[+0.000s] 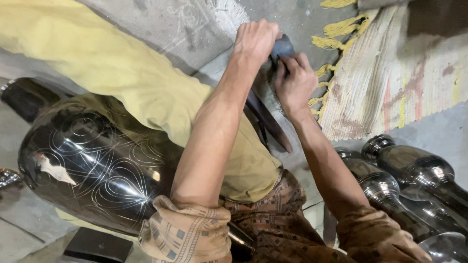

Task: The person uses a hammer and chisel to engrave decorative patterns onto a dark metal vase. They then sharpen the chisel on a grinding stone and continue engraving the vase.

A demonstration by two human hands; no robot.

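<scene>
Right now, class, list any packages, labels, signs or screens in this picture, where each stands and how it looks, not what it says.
None in view: no package, label, sign or screen.
The engraved black vase, lower left, carries only scratched line patterns.
Both the left hand and the right hand grip a small dark object at top centre.

This is a craft workshop for metal vessels, worked at floor level. Below and left of the hands lies a large dark polished vase (pixel 92 160) with fine engraved line patterns cut bright into its surface. Below and right of them lie more dark glossy vessels with turned necks (pixel 414 180), set side by side. The bare concrete floor (pixel 438 131) is dusty, with a worn, stained fringed mat (pixel 390 68) just right of the hands.
</scene>
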